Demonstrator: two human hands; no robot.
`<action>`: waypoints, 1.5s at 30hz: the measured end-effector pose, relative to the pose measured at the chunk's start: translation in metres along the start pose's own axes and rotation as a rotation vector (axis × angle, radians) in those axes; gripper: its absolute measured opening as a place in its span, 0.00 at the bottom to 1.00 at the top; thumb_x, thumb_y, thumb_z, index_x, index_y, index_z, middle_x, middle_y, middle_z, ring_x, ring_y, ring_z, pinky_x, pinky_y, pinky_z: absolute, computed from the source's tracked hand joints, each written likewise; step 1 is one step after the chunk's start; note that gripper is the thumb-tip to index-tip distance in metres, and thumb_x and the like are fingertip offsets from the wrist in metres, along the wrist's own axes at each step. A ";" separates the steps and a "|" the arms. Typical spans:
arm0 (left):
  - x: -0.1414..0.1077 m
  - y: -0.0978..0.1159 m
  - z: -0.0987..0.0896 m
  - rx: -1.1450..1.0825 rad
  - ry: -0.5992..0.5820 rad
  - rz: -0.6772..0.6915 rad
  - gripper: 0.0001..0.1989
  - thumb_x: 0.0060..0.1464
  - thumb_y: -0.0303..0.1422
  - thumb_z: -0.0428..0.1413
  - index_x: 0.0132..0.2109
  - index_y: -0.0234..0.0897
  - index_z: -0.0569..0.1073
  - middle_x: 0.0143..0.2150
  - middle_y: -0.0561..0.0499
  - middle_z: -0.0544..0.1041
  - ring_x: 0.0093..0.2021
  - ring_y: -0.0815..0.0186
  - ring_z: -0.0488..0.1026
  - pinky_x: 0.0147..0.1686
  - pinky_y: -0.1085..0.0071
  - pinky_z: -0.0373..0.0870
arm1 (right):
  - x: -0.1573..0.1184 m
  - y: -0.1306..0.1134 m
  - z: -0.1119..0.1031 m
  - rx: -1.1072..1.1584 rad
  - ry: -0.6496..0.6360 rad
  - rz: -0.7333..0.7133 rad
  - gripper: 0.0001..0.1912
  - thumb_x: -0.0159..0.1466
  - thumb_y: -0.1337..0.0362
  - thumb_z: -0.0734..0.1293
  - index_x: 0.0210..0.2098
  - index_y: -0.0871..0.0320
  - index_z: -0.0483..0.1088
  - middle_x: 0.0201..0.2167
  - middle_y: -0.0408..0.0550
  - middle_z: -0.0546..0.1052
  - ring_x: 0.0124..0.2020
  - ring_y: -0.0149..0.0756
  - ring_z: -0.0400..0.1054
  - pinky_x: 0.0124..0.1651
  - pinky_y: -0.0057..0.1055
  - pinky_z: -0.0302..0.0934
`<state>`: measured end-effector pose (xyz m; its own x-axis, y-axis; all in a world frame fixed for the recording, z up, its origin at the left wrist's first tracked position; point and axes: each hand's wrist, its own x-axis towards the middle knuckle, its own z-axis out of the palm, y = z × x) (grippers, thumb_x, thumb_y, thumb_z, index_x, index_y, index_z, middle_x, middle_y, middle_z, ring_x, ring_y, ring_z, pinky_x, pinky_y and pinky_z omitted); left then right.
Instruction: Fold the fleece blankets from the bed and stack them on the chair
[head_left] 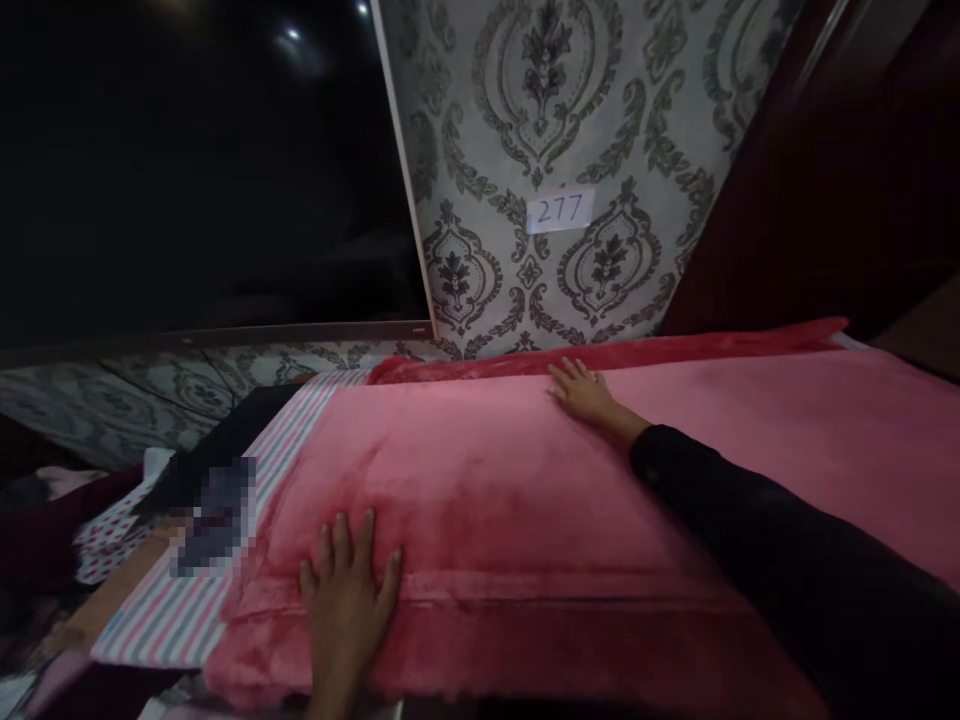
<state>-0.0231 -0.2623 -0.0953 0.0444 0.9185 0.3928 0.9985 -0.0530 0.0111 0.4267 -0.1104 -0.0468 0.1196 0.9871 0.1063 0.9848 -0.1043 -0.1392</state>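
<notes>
Two bare hands, both palm down on a pink blanket [480, 450], one near, one far. Left hand [349, 590]: at the blanket's near left part, forearm coming up from the bottom edge of view, fingers spread and pointing away from the wearer, thumb out to the right. Flat on the pile — nothing gripped. Right hand [585, 393]: farther out, by the blanket's far edge, arm stretched in a long diagonal from the lower right, black sleeve [780, 540] down to the wrist. Fingers extended and slightly parted, pointing left and away, tips near the line where pale pink meets the deeper red strip; no grip there either.

Blanket lies spread across the middle and right, darker brushed patches around the left hand, a crease running crosswise near the close side. Striped cloth [176, 610] shows under its left end; pixelated dark patch [216, 515] on the stripes, can't tell what. Spotted cloth [112, 535] farther left. Behind: large dark screen [202, 180], patterned wallpaper [540, 110], paper label [561, 210] reading 277 — right of the screen.
</notes>
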 end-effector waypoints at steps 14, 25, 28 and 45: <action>0.001 0.018 -0.021 -0.216 -0.075 -0.075 0.33 0.64 0.44 0.51 0.71 0.34 0.63 0.73 0.32 0.59 0.73 0.38 0.52 0.68 0.33 0.46 | -0.223 -0.025 0.027 -0.012 -0.094 -0.265 0.31 0.75 0.48 0.52 0.75 0.45 0.49 0.76 0.47 0.48 0.76 0.56 0.38 0.71 0.63 0.43; -0.043 -0.026 -0.054 -1.610 0.433 -1.047 0.10 0.58 0.31 0.51 0.47 0.38 0.71 0.53 0.44 0.75 0.60 0.62 0.71 0.64 0.62 0.65 | -0.274 -0.012 0.055 0.066 0.282 -0.307 0.31 0.74 0.53 0.50 0.73 0.50 0.55 0.73 0.54 0.57 0.73 0.56 0.49 0.67 0.63 0.51; -0.052 -0.038 -0.061 -1.774 0.370 -1.117 0.01 0.55 0.29 0.52 0.35 0.38 0.68 0.40 0.44 0.76 0.47 0.61 0.77 0.54 0.60 0.74 | -0.273 -0.007 0.064 0.149 0.389 -0.321 0.31 0.73 0.53 0.51 0.73 0.54 0.55 0.73 0.56 0.58 0.72 0.57 0.50 0.66 0.62 0.54; -0.007 -0.051 -0.055 -1.852 0.321 -1.276 0.04 0.59 0.26 0.50 0.37 0.39 0.68 0.36 0.47 0.74 0.42 0.65 0.78 0.49 0.66 0.77 | -0.264 -0.003 0.078 0.326 0.541 -0.381 0.28 0.74 0.57 0.51 0.67 0.60 0.64 0.67 0.59 0.66 0.72 0.52 0.53 0.69 0.57 0.55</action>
<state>-0.0759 -0.2875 -0.0483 -0.5780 0.6973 -0.4239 -0.6238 -0.0427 0.7804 0.3824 -0.3615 -0.1512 -0.0947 0.7410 0.6648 0.8928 0.3587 -0.2726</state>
